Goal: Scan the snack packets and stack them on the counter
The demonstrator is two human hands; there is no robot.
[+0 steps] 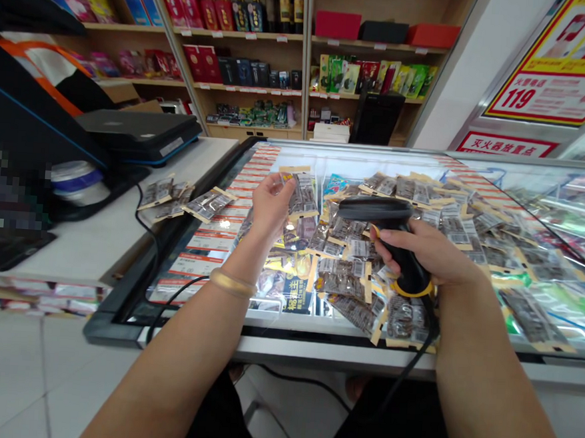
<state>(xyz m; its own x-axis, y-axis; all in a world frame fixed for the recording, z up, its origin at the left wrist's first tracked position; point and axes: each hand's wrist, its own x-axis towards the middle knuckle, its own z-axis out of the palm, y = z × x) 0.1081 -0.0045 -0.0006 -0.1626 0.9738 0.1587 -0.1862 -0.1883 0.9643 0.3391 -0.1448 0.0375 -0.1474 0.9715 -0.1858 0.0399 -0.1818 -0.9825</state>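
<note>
My left hand (269, 207) pinches the upper left corner of a small clear snack packet (304, 194) with tan ends and dark contents, held up over the glass top. In my right hand (433, 252) is a black handheld barcode scanner (376, 210) with yellow trim, gripped by its handle. Its head points left toward the packet, apart from it. Beneath the scanner lies a wide heap of similar packets (341, 279) on the glass. A few more packets (208, 204) rest to the left, across the freezer's edge and the counter.
The glass-topped chest freezer (288, 347) fills the middle, with price labels along its left side. On the left counter (211, 153) stand a flat black scale (138, 131) and a white-and-blue roll (79, 181). A black cable (157, 256) crosses the freezer's left edge. Stocked shelves (245, 35) stand behind.
</note>
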